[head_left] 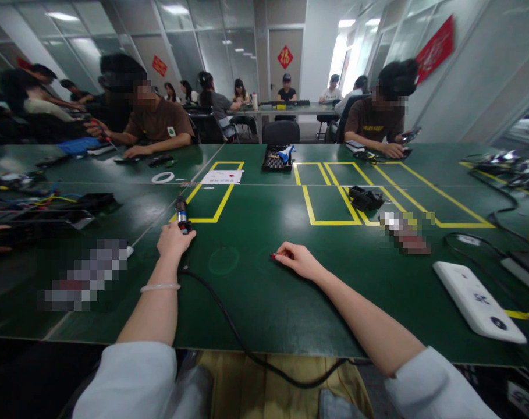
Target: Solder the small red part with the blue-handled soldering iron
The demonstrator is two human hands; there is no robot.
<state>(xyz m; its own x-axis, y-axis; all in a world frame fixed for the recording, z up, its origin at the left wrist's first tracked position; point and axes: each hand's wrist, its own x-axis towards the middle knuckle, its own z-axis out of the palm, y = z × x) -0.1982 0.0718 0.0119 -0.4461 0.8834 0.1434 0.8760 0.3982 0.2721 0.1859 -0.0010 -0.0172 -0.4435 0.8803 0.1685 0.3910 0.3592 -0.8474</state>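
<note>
1. Black cable (229, 317): it curves from beside the left wrist across the green table (255, 326) and loops past its near edge.
2. White device (478, 302): it lies flat at the right, near the table's front edge, with a yellow strip (519, 315) by its side.
3. Right hand (297, 259): palm down low over the table, its fingertips pinched on a small red item (273, 256), right of a faint round mark (223, 260).
4. Left hand (176, 238): closed around a dark tool (181, 214) with a blue band, which points away from the wearer. A pale bracelet (160, 287) circles that wrist.
5. Black part (365, 198): it sits on the right, across yellow tape lines (334, 223).
6. White sheet (223, 177): it lies over the yellow outline beyond the left hand; a white ring (163, 177) lies flat to its left.
7. Black tray (276, 165): near the far edge, it holds a blue-and-white item (286, 153).
8. Across the table, 2 people in brown shirts handle items, 1 at each side.
9. Farther back, more people sit around another table (299, 108), and a red diamond sign (285, 57) hangs behind.
</note>
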